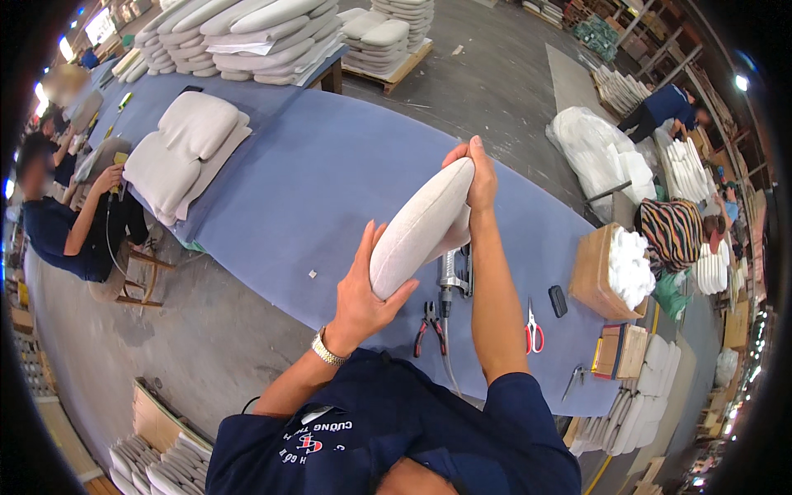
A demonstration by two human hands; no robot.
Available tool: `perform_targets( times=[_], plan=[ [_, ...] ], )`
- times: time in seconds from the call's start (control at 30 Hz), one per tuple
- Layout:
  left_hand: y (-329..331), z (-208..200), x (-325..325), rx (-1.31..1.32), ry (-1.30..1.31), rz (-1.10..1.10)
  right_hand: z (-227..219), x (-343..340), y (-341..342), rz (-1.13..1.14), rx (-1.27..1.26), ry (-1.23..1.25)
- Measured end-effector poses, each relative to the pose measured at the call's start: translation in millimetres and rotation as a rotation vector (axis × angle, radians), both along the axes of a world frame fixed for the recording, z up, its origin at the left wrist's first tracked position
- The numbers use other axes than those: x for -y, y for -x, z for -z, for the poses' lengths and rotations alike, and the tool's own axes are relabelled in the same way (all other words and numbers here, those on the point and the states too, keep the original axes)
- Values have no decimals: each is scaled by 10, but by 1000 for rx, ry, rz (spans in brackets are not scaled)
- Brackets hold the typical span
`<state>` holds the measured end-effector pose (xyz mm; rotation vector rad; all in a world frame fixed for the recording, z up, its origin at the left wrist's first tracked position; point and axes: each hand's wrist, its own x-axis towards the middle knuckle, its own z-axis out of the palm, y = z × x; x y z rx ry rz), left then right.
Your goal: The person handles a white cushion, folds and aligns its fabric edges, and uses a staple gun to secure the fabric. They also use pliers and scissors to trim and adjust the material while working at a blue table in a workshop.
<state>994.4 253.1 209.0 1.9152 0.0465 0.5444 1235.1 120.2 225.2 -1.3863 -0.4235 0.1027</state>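
A light grey padded seat cushion (421, 219) is held up on edge above the blue-covered table, tilted with its top leaning right. My left hand (363, 285) grips its lower left end, thumb along the near face and fingers behind. At the upper right end, my right hand (481, 177) is closed around the edge. Under the cushion, partly hidden, lies a metal air tool (450, 276) with a hose running toward me. Red-handled pliers (429, 328) rest beside that hose. Red-handled scissors (534, 332) lie right of my right forearm.
Grey cushions (186, 144) lie stacked at the table's left, with taller piles (264, 37) behind. A cardboard box of white stuffing (598, 272) stands at the right, near a black object (558, 301) and a small wooden box (619, 351). A seated co-worker (66, 214) works at left.
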Motion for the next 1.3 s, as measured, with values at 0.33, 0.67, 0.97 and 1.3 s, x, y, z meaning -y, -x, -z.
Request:
perform_targets(
  times=[0.33, 0.67, 0.97, 1.3],
  plan=[
    [1, 586, -98, 62, -192, -101, 59, 430, 250, 309, -36, 55],
    [53, 969, -1175, -31, 69, -264, 678, -82, 933, 4, -1, 138],
    [-157, 957, -1962, -9, 147, -300, 594, -381, 1607, -103, 110, 170],
    [-439, 746, -1795, -343, 224, -107, 53, -88, 2350, -158, 242, 259]
  ],
)
